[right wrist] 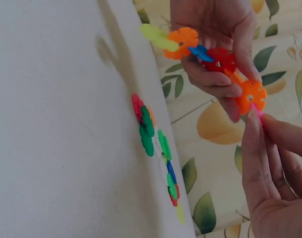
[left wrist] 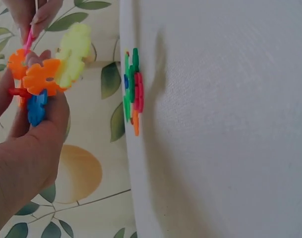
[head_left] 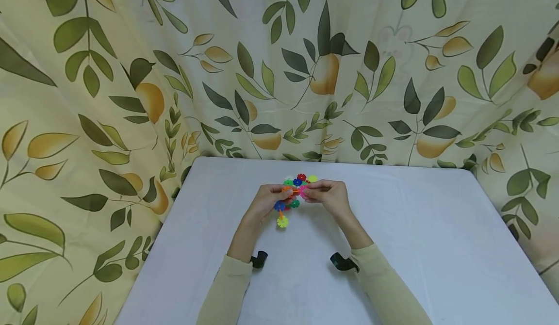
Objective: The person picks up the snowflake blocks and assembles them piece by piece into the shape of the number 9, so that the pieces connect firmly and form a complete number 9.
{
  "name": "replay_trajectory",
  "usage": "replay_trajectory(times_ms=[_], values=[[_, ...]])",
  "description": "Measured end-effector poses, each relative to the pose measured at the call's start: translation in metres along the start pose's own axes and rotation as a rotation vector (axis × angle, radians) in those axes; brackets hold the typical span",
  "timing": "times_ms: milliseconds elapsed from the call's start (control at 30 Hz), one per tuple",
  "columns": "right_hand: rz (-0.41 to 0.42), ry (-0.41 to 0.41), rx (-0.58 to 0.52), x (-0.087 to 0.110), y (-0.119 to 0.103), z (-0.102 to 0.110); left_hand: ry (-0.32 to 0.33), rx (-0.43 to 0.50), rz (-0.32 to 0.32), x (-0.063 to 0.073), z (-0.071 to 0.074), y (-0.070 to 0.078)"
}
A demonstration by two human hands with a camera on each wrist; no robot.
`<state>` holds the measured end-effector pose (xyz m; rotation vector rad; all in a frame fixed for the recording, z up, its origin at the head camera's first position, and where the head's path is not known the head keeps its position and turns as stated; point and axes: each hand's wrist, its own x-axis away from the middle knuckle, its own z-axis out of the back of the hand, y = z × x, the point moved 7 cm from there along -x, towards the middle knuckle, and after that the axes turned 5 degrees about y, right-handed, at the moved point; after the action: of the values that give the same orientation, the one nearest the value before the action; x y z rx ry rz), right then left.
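The left hand (head_left: pixel 264 201) bends its fingers around a chain (right wrist: pixel 220 59) of flower-shaped discs, orange, red and blue; the right hand (head_left: pixel 329 198) pinches its pink disc (head_left: pixel 303 192). Between the hands, above the white table (head_left: pixel 415 228), the chain's long axis runs, in the right-wrist view, from four o'clock to the yellow disc (right wrist: pixel 157 35) at ten.
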<state>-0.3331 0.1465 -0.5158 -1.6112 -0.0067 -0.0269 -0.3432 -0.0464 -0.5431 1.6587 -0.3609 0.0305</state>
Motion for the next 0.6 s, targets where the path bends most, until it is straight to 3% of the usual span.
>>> replay_trajectory(times_ms=[133,267,467,600], values=[[0.021,-0.004,-0.019,-0.003,0.000,-0.003,-0.059,0.009,-0.033,0.002,-0.002,0.004],[0.038,-0.007,0.016,-0.006,0.000,-0.008,-0.091,-0.041,-0.053,0.003,-0.001,0.005],[0.063,0.016,0.048,-0.012,0.000,-0.010,-0.015,-0.075,-0.064,0.000,0.007,0.006],[0.071,0.041,0.161,-0.017,0.003,-0.010,0.040,-0.074,-0.040,-0.001,0.013,0.007]])
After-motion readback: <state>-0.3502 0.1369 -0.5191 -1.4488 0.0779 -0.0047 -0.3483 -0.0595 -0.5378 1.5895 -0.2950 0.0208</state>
